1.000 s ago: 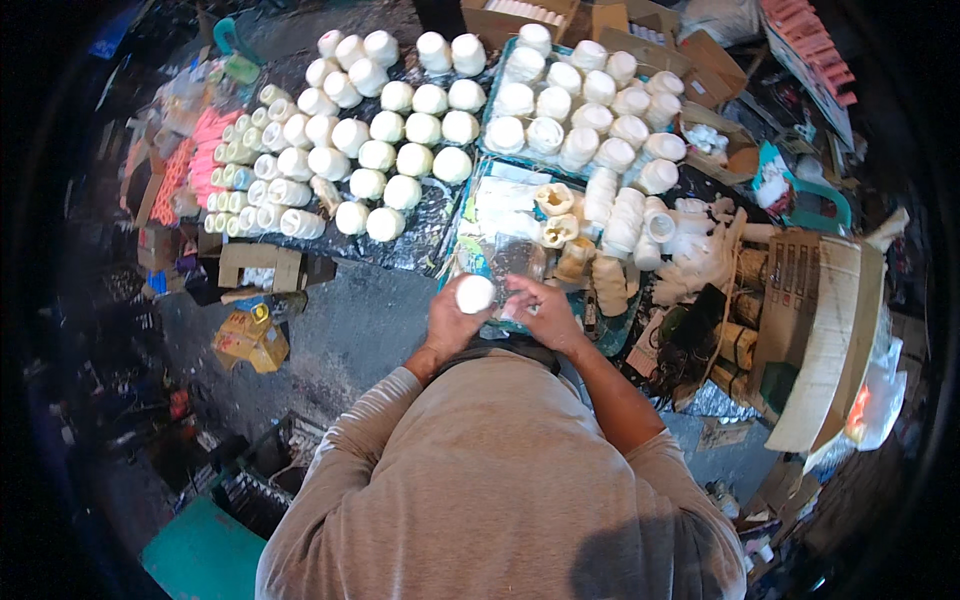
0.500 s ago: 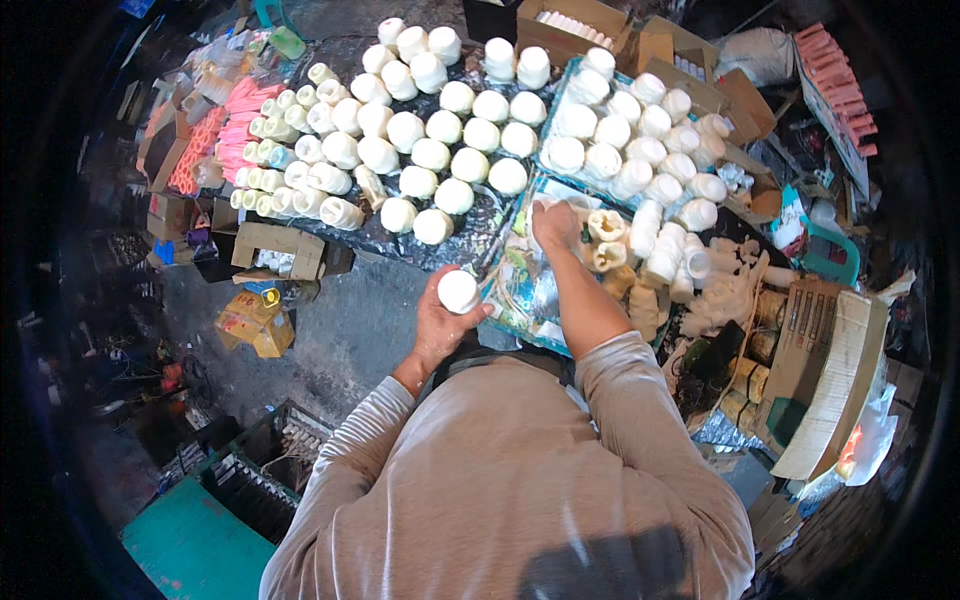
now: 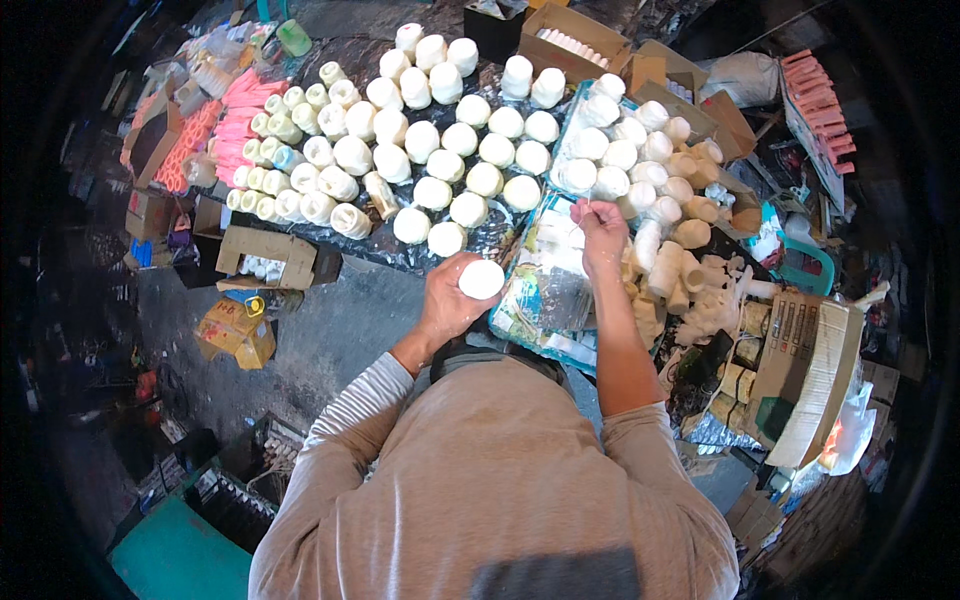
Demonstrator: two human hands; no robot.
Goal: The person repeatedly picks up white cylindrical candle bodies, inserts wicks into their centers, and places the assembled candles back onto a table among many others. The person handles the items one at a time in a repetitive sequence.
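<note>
My left hand is wrapped round a white, waxy cylinder that looks like a candle, its flat round end facing up, just off the near edge of the dark table. Over a patterned board, my right hand is pinched closed; whatever its fingertips hold is too small to make out. Close beyond that hand, white candle-like cylinders stand packed in rows. Hollow yellowish waxy pieces lie beside my right forearm.
On the dark table stand many more white cylinders, with pink pieces at its far left. Open cardboard boxes line the back. A leaning carton is at the right, a green cover at lower left.
My right hand has drawn back nearer and to the right, its fingers now pinched together. My left hand has shifted slightly right, still holding the white cylinder. The whole view has shifted a little.
</note>
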